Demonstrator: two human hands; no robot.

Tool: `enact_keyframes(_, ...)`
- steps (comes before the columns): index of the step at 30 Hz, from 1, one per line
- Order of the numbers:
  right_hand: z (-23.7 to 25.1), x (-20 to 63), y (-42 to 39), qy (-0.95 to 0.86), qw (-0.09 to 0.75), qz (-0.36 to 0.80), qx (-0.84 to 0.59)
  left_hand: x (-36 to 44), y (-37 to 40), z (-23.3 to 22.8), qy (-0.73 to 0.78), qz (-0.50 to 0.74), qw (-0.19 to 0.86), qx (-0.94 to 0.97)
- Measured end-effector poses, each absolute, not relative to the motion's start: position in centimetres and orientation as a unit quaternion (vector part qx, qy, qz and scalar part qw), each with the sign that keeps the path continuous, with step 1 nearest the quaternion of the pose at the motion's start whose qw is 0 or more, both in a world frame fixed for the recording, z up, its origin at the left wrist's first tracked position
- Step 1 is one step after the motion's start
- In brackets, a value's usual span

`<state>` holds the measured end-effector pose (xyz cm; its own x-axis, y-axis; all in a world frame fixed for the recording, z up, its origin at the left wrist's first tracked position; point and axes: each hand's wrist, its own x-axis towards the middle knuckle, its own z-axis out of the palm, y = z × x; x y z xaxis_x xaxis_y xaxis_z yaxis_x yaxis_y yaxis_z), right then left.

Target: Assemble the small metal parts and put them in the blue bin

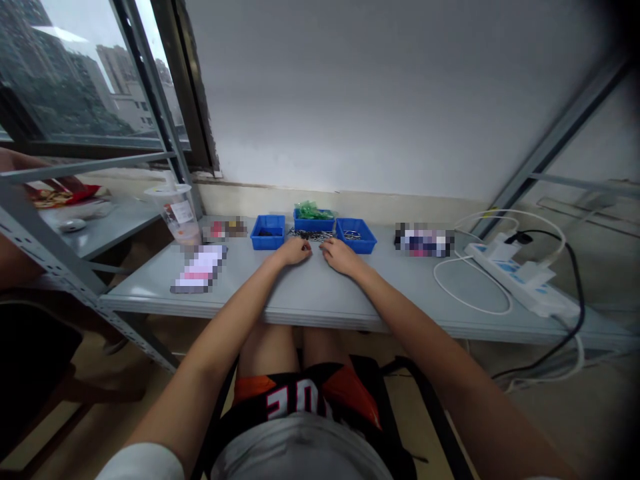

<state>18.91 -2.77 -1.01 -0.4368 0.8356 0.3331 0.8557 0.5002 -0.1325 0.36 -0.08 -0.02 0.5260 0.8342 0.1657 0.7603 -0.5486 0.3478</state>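
My left hand [295, 252] rests on the grey tabletop with its fingers curled in. Whatever is between those fingertips is too small to make out. Opposite it, a small gap away, my right hand [339, 256] also has bent fingers pressed together, and I cannot tell what they pinch. Just beyond both hands lies a loose pile of small dark and shiny metal parts [314, 235]. Around the pile stand three blue bins: a left bin [269, 243] with dark pieces, a back bin [314, 225] with green plastic packaging [313, 211], and a right bin [357, 247] holding some metal parts.
A phone [200, 268] and a plastic drink cup [175, 213] are at the left. Toward the right are a blurred-out item [424, 241] and a white power strip [520, 277] with plugs and looping cables. Metal shelf posts flank the table [320, 293]. Another person sits far left.
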Motion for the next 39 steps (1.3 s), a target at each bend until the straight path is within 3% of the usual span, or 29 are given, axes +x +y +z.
enact_keyframes(6, -1.54, 18.12, -3.0, -0.834, 0.1, -0.04, -0.541, 0.39, 0.08, -0.05, 0.456, 0.14, 0.094, 0.874)
enact_keyframes(19, -1.69, 18.03, -2.66, -0.836, 0.079, -0.053, -0.541, 0.21, 0.63, -0.29, 0.451, 0.134, 0.089, 0.878)
enact_keyframes(24, -1.84, 17.77, -2.84, -0.831, 0.096, -0.088, -0.541, 0.22, 0.46, -0.19, 0.45, 0.131, 0.078, 0.88)
enact_keyframes(39, -1.51, 17.96, -2.47, -0.86, 0.131, -0.043, -0.492, 0.16, 0.42, -0.08, 0.445, 0.133, 0.086, 0.881)
